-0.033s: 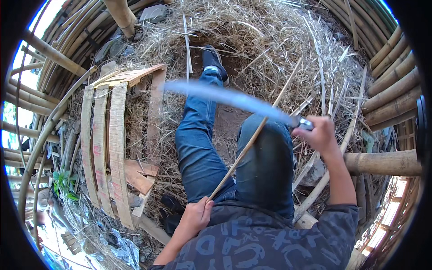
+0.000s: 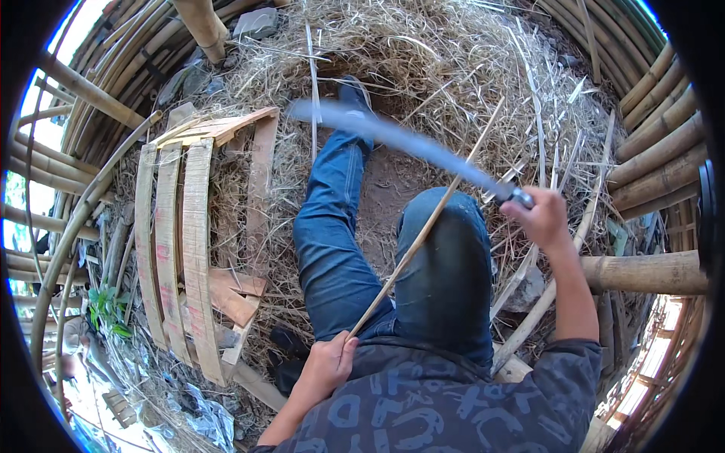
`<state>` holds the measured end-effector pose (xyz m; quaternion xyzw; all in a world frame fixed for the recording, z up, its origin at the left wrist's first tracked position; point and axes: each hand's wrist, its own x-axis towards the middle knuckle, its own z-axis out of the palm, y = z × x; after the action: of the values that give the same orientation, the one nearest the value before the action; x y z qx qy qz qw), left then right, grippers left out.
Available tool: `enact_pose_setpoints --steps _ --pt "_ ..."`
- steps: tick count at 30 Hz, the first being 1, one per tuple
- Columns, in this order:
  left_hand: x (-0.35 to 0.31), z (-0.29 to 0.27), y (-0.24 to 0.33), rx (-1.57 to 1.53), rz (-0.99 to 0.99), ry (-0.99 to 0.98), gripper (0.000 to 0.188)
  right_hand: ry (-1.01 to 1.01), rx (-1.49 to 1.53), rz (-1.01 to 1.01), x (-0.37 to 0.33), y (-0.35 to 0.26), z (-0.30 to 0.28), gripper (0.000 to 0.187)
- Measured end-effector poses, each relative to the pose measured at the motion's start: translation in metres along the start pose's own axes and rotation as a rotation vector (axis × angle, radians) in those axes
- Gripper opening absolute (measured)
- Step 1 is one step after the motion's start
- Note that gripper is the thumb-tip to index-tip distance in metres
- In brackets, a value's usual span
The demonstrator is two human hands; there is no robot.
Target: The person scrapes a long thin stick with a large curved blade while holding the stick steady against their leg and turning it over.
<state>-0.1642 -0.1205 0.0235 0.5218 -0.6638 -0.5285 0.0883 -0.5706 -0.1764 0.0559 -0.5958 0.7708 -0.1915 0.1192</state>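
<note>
My right hand is closed round the dark handle of a machete. Its long, slightly curved blade is smeared by motion and reaches left above my legs, the tip near my left shin. Against my waist, my left hand grips the near end of a thin bamboo strip. The strip slants up and to the right over my bent right knee. In the picture the blade passes across the strip's upper part; whether the two touch I cannot tell.
A slatted wooden crate with a broken side stands at my left. Dry straw covers the ground ahead. Bamboo poles wall both sides, and a thick pole juts in by my right elbow. A grey stone lies far left.
The machete and my right hand have moved slightly farther away and to the right, the blade lifting off its earlier line. My left hand and the bamboo strip look nearly unmoved.
</note>
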Motion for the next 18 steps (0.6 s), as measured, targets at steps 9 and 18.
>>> enact_pose_setpoints --steps 9,18 --pt "0.008 0.000 0.005 0.020 -0.005 -0.065 0.020 -0.003 0.122 -0.007 -0.019 -0.019 0.016 0.061" --pt "0.001 0.004 0.005 -0.048 -0.021 -0.051 0.022 -0.037 -0.098 -0.124 0.004 0.000 0.009 0.069"
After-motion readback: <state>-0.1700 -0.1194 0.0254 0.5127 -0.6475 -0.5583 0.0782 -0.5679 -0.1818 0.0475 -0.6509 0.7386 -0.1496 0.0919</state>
